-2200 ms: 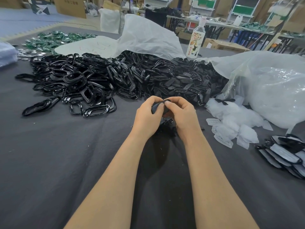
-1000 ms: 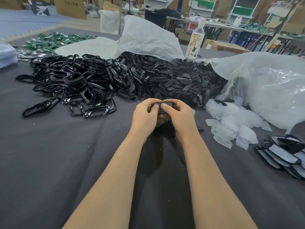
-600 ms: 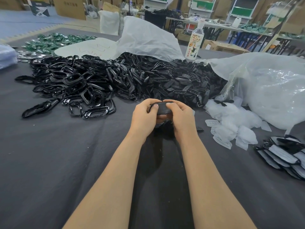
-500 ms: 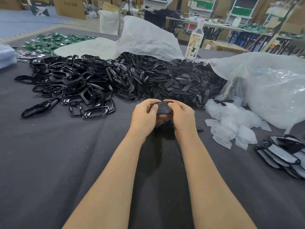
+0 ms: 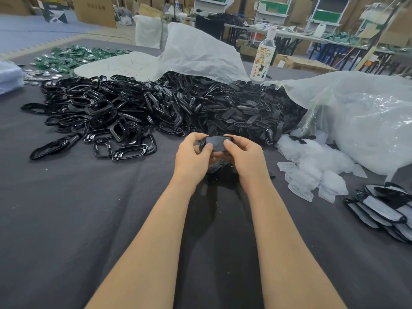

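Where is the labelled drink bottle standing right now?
In the head view, the bottle stands upright far across the dark table, right of centre, just behind the heap of black parts and right of the crumpled white bag.

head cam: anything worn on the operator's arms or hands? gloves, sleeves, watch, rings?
Nothing worn that shows. The left hand and right hand are ungloved, with no rings on the fingers in view. The left forearm and right forearm are bare down to the frame's bottom edge: no sleeves, cuffs, watch, bands, cables or markings. The visible thumbnails are short and look unpainted.
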Action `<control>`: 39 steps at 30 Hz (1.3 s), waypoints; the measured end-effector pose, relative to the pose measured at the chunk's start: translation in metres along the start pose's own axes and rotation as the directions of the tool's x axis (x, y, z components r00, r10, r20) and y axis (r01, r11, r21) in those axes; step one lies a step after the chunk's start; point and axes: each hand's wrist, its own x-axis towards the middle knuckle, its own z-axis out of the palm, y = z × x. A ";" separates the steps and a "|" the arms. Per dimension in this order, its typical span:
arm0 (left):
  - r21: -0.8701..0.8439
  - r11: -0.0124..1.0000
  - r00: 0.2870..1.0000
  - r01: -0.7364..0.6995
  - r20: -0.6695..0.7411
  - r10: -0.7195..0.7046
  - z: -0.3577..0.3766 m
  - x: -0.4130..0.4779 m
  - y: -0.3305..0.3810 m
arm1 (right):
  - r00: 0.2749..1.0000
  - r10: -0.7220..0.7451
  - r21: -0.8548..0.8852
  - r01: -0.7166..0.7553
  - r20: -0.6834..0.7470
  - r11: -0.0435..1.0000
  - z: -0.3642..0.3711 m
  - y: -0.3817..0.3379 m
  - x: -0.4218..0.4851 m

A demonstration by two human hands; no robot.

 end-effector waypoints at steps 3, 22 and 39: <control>0.033 0.999 1.000 -0.010 -0.004 0.010 -0.001 0.000 0.000 | 1.000 -0.023 -0.064 0.024 0.017 0.998 -0.002 0.000 -0.001; 0.049 0.997 0.998 0.053 -0.039 -0.052 -0.002 0.000 -0.001 | 0.998 -0.057 -0.135 0.054 -0.020 0.989 0.000 0.000 -0.002; 0.094 0.993 0.997 0.072 -0.007 -0.072 -0.002 -0.002 0.001 | 0.998 -0.047 -0.245 0.054 0.033 0.968 -0.003 0.002 -0.002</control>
